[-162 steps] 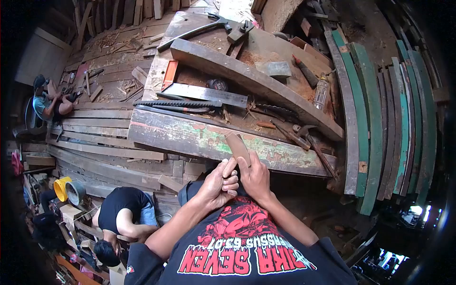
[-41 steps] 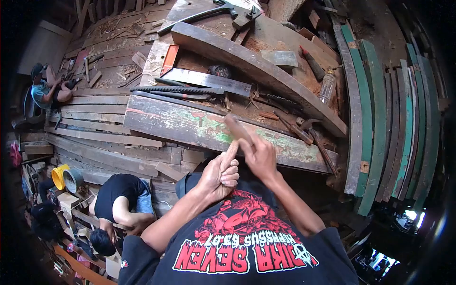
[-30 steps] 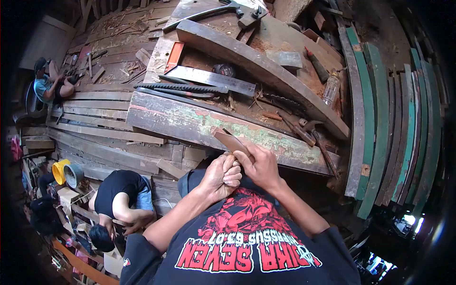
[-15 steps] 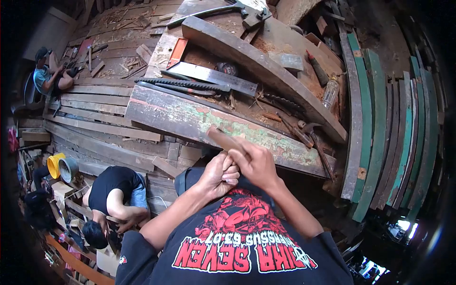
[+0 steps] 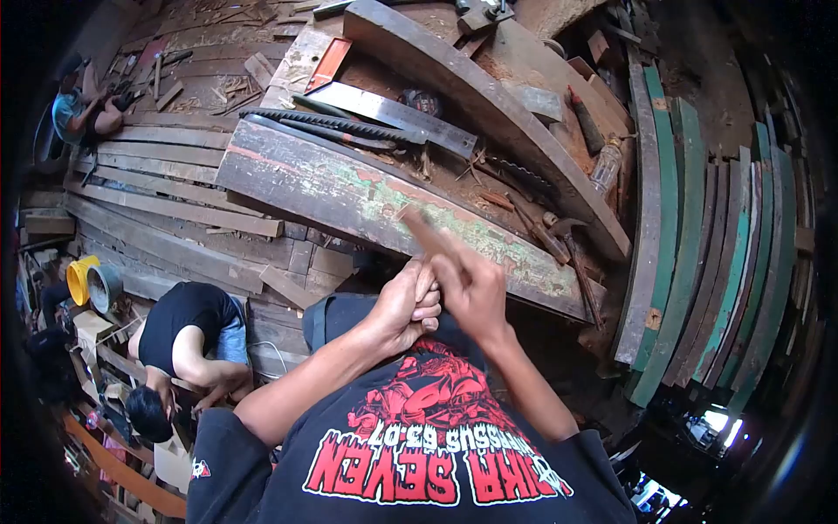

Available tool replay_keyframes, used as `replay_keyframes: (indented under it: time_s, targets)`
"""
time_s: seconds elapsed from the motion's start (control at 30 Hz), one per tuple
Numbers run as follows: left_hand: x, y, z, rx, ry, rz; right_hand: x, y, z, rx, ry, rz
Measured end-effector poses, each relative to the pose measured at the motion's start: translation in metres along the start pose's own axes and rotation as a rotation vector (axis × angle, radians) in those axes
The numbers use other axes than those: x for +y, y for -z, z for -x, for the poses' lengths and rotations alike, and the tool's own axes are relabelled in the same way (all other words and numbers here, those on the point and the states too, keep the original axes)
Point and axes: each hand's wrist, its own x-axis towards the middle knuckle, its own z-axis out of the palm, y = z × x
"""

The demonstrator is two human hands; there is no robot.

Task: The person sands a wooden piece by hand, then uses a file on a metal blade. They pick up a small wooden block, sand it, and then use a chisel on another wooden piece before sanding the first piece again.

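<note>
Close to my body, my right hand is closed around a short brown wooden piece, whose far end points up and left over the plank. My left hand is curled into a fist right against the right hand. Whatever lies inside that fist is hidden. Just beyond both hands runs a thick plank with flaking green and white paint. Behind it lie a metal square with an orange handle, a dark ridged rod and a hammer.
A curved timber beam crosses the workbench. A clear bottle stands near its right end. Long green and brown boards are stacked at right. One person bends over at lower left; another sits farther back. A yellow bucket is nearby.
The view has shifted, so the bench and plank appear higher and the hands a little higher too. The wooden piece is tilted slightly differently. Both hands remain together.
</note>
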Motion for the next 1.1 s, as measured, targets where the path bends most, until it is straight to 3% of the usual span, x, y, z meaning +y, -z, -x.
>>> replay_keyframes:
  time_s: [0.07, 0.17, 0.2, 0.3, 0.33, 0.43, 0.47, 0.57, 0.6, 0.7, 0.73, 0.83, 0.87, 0.97, 1.03, 1.1]
  targets:
    - [-0.009, 0.011, -0.001, -0.039, 0.007, -0.013, -0.002, -0.003, 0.013, 0.026, 0.108, -0.044]
    - [-0.007, 0.01, 0.001, -0.028, 0.019, -0.014, 0.023, 0.0, -0.008, -0.012, -0.27, 0.112]
    - [-0.005, 0.007, 0.0, -0.033, 0.037, 0.006, 0.015, 0.0, -0.01, -0.028, -0.305, 0.089]
    - [-0.002, 0.0, 0.004, 0.006, -0.013, 0.019, -0.007, -0.006, 0.011, 0.041, 0.13, -0.051]
    - [-0.005, 0.006, 0.004, -0.027, -0.003, 0.03, -0.006, -0.006, 0.013, 0.02, 0.09, -0.011]
    - [0.0, 0.006, 0.005, -0.003, 0.027, -0.04, 0.017, 0.003, -0.014, -0.042, -0.316, 0.136]
    - [0.002, 0.006, 0.002, -0.065, 0.027, -0.008, 0.016, -0.001, -0.011, 0.016, -0.167, 0.121]
    - [-0.006, 0.007, 0.0, 0.002, -0.003, 0.007, -0.011, 0.001, 0.011, -0.039, 0.078, 0.065]
    - [-0.01, 0.019, -0.003, -0.095, 0.009, 0.012, 0.001, -0.003, 0.008, 0.016, 0.156, 0.051]
    - [-0.003, 0.014, -0.002, -0.06, 0.039, -0.013, 0.014, -0.001, -0.014, -0.032, -0.211, 0.175]
    - [-0.002, 0.012, -0.001, -0.07, 0.044, 0.001, 0.007, -0.001, -0.014, -0.032, -0.187, 0.173]
    - [-0.006, 0.005, 0.001, 0.021, -0.008, -0.058, -0.01, -0.007, 0.01, -0.027, 0.136, 0.023]
    - [-0.014, 0.024, -0.009, -0.057, -0.006, -0.055, -0.005, -0.003, 0.007, -0.13, 0.005, 0.082]
    - [-0.009, 0.014, -0.001, 0.007, -0.002, -0.097, 0.038, -0.004, -0.013, -0.054, -0.257, 0.099]
    - [-0.008, 0.009, 0.0, -0.063, 0.003, -0.028, 0.007, -0.002, -0.004, -0.069, -0.118, 0.01]
    - [-0.009, 0.003, 0.002, 0.043, -0.018, -0.028, -0.003, -0.015, 0.017, -0.014, 0.109, 0.014]
